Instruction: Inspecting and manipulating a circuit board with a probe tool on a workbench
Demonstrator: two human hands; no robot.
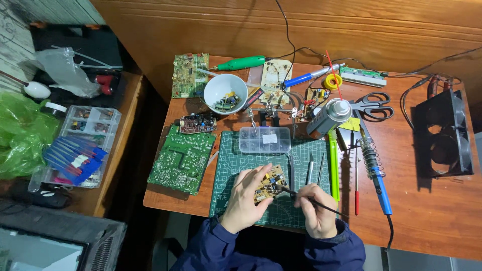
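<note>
My left hand [244, 198] grips a small tan circuit board [269, 183] with blue and yellow parts, holding it tilted just above the green cutting mat [232, 165]. My right hand [315, 211] pinches a thin black tool [291, 192] like a pen, and its tip touches the right edge of the board. Both sleeves are dark blue.
A clear parts box [264, 139], tweezers [310, 168] and a green tool [334, 168] lie on the mat. A large green board [182, 158] sits left, a white bowl [225, 94] and spray can [329, 117] behind, a blue soldering iron [377, 178], scissors [371, 104] and black fan [444, 135] right.
</note>
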